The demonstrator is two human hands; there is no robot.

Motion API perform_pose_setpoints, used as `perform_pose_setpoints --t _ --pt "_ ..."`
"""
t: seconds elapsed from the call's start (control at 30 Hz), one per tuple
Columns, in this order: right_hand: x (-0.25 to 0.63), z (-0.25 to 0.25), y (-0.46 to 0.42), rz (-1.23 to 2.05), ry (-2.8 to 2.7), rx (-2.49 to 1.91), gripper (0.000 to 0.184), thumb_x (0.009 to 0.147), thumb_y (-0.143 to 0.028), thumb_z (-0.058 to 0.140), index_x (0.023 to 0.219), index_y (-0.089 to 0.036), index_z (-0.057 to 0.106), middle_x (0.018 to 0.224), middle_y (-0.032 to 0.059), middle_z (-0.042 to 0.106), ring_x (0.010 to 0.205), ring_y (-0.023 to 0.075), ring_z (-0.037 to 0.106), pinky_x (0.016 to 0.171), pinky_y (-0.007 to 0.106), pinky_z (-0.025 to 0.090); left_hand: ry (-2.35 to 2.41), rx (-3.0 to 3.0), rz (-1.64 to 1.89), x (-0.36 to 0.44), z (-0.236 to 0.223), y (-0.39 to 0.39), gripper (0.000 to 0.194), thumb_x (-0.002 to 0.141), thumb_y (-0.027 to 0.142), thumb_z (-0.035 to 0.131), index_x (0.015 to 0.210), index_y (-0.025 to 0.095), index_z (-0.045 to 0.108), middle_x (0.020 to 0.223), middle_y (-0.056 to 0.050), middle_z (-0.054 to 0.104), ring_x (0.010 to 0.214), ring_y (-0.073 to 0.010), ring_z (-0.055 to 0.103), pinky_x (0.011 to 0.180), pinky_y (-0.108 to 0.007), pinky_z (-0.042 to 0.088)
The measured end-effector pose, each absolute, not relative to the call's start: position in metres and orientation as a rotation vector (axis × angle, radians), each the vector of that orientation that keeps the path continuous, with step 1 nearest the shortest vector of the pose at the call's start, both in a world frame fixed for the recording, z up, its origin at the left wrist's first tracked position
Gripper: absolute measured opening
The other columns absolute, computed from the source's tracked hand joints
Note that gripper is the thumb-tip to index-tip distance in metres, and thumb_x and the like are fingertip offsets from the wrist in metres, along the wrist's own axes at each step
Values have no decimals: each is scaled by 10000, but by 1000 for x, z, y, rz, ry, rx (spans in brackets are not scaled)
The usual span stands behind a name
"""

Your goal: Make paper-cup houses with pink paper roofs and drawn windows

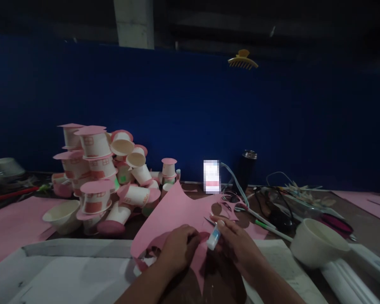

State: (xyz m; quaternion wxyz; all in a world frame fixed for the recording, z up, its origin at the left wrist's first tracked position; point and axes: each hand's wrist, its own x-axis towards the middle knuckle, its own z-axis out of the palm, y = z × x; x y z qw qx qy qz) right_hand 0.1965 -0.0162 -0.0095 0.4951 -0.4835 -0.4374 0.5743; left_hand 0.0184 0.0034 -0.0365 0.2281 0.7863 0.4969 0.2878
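Observation:
My right hand (237,242) is closed round a small white glue bottle with a blue label (213,238), which tilts downward over the pink paper. My left hand (180,247) has its fingers curled together at a darker pink paper piece (204,235), close beside the bottle. Its grip is partly hidden by the back of the hand. Beneath and beyond both hands spreads a large pink paper sheet (164,215) with round holes cut in it. A thin dark point (208,220) shows by my right fingers; what it belongs to is unclear.
Paper cups with pink tops (96,162) are stacked at the left, near an upright open bowl (63,215). A lit phone (211,177) and a black bottle (247,169) stand behind. At the right are a white cup (318,242) and cables (234,179).

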Motion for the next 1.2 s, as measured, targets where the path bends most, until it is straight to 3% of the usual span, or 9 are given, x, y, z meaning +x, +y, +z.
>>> perform_pose_setpoints --t 0.17,0.23,0.47,0.6,0.77,0.97,1.2 --pt "198 -15 -11 1123 -1313 -1443 337 779 -531 588 738 -196 569 395 -96 451 317 83 439 347 184 320 1380 2106 792 19 -36 5 231 851 285 452 713 204 619 778 -4 652 743 -151 568 631 -244 347" --pt "197 -18 -10 1054 -1373 -1505 346 775 -532 585 689 -201 533 392 -96 468 284 82 435 315 181 274 1392 2100 774 20 -37 6 205 829 252 461 723 208 631 786 -5 662 748 -153 571 636 -244 353" --pt "192 -25 -7 846 -1522 -1709 372 780 -566 532 648 -225 463 460 -56 558 270 113 455 281 212 282 1395 2107 773 19 -37 8 212 786 188 441 723 211 642 805 -16 677 769 -159 581 667 -246 373" --pt "193 -24 -5 605 -1615 -1763 425 760 -586 551 559 -234 423 445 -43 521 392 142 494 407 239 315 1376 2114 776 18 -36 7 203 771 177 450 730 214 645 814 -10 679 782 -158 583 682 -246 380" --pt "199 -22 -5 349 -1659 -1791 453 763 -597 542 533 -237 391 497 -29 487 520 167 458 516 263 278 1374 2113 776 19 -34 6 214 792 177 445 717 207 643 799 -15 677 766 -157 580 664 -247 374" --pt "203 -18 -6 303 -1667 -1780 502 833 -624 424 524 -232 374 465 -40 492 506 146 492 523 244 319 1418 2089 756 20 -35 6 188 824 234 477 744 197 642 806 -26 672 748 -163 578 631 -258 358" --pt "194 -25 -5 222 -1755 -1803 441 792 -593 510 551 -239 402 509 -26 502 519 167 485 512 250 270 1395 2119 747 20 -32 5 222 831 219 456 703 201 637 780 -21 670 748 -160 577 642 -253 356"
